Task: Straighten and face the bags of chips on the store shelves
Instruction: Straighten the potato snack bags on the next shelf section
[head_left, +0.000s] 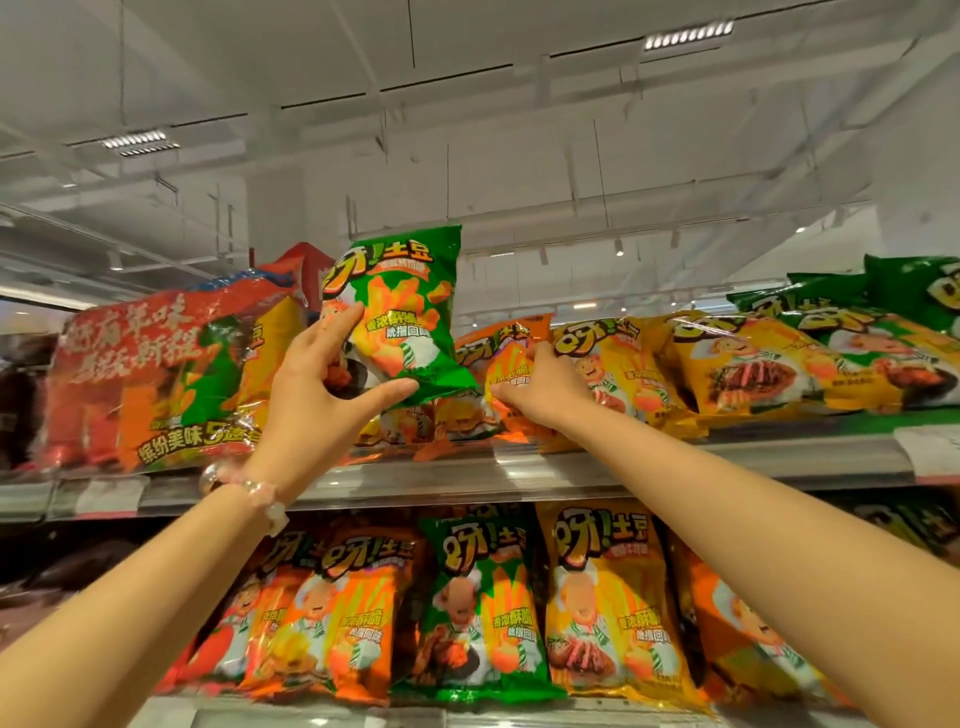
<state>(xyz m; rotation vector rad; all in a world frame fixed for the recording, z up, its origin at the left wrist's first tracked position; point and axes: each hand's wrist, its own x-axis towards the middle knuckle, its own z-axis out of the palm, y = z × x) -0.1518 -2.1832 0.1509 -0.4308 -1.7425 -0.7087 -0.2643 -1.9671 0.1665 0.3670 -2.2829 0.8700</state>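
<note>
My left hand (322, 384) grips a green chip bag (402, 306) by its lower left corner and holds it upright above the top shelf (675, 457). Just to its right, my right hand (540, 389) pinches the top edge of an orange chip bag (501, 358) that leans back on that shelf. Yellow chip bags (727, 364) lie tilted backward to the right of it, and green bags (883, 306) lie behind them at the far right.
A large red multipack (156, 384) stands on the top shelf at the left. The lower shelf (311, 712) holds a row of upright orange, green and yellow bags (478, 613). Price-tag rails (104, 499) run along the shelf front.
</note>
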